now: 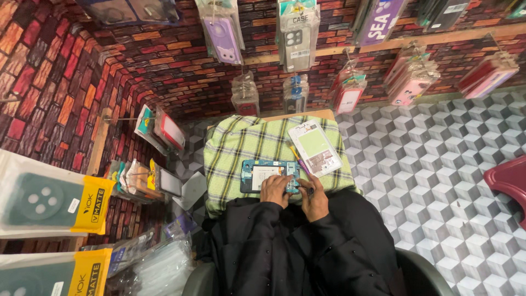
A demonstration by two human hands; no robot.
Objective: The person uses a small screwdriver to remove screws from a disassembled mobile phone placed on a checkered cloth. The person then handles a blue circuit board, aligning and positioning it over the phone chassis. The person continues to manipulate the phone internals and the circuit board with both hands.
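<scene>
Black sleeves (285,235) hide both wrists.

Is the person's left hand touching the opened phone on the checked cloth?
Touching. The head view shows the left hand lying over the opened phone, its fingers overlapping the phone's lower edge with no gap.

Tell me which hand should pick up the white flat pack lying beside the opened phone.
Probably the right hand: it sits nearer the white flat pack, which lies up and to its right. The left hand rests on the opened phone.
</scene>
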